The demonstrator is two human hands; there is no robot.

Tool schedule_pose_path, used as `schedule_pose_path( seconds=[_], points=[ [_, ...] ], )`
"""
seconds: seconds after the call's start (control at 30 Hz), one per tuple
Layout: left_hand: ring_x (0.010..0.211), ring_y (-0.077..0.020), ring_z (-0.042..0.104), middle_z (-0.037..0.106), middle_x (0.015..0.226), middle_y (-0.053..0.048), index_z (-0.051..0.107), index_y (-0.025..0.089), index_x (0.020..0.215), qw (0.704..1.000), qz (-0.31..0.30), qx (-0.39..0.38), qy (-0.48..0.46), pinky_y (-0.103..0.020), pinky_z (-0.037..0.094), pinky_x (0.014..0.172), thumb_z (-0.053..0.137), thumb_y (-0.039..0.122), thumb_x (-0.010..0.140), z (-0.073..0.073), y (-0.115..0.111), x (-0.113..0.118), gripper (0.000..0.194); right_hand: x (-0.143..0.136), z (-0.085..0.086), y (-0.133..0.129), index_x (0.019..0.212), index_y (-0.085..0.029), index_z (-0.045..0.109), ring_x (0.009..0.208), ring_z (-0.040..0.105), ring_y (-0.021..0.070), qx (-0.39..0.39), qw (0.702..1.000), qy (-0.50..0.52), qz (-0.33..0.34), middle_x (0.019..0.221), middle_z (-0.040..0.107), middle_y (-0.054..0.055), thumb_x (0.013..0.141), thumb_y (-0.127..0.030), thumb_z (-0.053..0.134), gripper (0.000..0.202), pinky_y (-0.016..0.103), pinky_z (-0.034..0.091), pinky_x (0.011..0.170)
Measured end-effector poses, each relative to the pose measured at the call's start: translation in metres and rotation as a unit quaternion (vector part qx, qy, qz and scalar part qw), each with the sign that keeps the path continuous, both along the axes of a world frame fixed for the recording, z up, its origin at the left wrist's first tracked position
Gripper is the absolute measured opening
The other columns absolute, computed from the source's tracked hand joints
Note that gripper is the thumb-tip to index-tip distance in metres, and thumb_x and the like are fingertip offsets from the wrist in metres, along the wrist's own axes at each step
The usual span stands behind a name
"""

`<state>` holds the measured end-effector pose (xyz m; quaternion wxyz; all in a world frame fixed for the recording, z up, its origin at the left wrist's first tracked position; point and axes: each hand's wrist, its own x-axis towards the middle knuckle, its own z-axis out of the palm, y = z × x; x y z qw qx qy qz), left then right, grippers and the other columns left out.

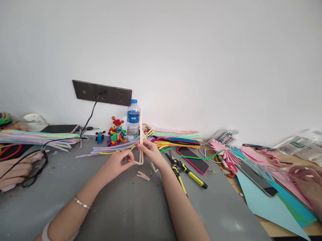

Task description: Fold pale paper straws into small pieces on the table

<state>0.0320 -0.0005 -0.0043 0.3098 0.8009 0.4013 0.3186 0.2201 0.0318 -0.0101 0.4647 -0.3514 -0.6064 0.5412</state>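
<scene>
Cream-coloured pipe cleaners (141, 128) stand upright between my hands, their lower ends bent sideways. My left hand (122, 161) pinches a bent lower end between thumb and fingertips. Higher up, my right hand (151, 153) is closed round the upright stems. Below them on the grey table (123, 212) lies a short, folded beige piece (143, 175). Yellow-and-black pliers (184, 172) rest to the right of my right forearm. Behind my hands are a water bottle (133, 121) and small colourful pipe cleaner figures (117, 132).
Bundles of coloured pipe cleaners (177, 138) line the wall, with more pastel ones (33, 138) at left. A pink-cased phone (193, 160) lies beyond the pliers. A black cable (91, 117) drops from the socket. Other people's hands (9, 172) are at left and right (308, 184), beside blue paper (269, 209).
</scene>
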Motion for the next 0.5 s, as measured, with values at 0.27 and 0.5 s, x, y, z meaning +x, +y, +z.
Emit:
schedule_pose_path(
  seconds=[0.27, 0.5],
  points=[
    [0.069, -0.0167, 0.058, 0.064, 0.079, -0.001, 0.055, 0.021, 0.086, 0.997, 0.072, -0.001, -0.029, -0.027, 0.044, 0.064, 0.055, 0.033, 0.084, -0.008, 0.009, -0.005, 0.012, 0.005, -0.002, 0.003, 0.094, -0.018, 0.071, 0.052, 0.045, 0.0085, -0.024, 1.0, 0.001, 0.004, 0.061, 0.052, -0.004, 0.078, -0.045, 0.067, 0.032, 0.022, 0.039, 0.052],
    [0.079, -0.0204, 0.061, 0.067, 0.096, -0.006, 0.063, 0.021, 0.095, 0.996, 0.086, 0.01, -0.011, -0.031, 0.047, 0.069, 0.064, 0.033, 0.077, -0.01, 0.013, -0.01, 0.022, 0.004, -0.004, 0.009, 0.09, -0.017, 0.068, 0.048, 0.051, 0.0105, -0.024, 0.992, 0.083, -0.092, 0.056, 0.056, -0.003, 0.075, -0.046, 0.07, 0.033, 0.023, 0.039, 0.047]
  ],
)
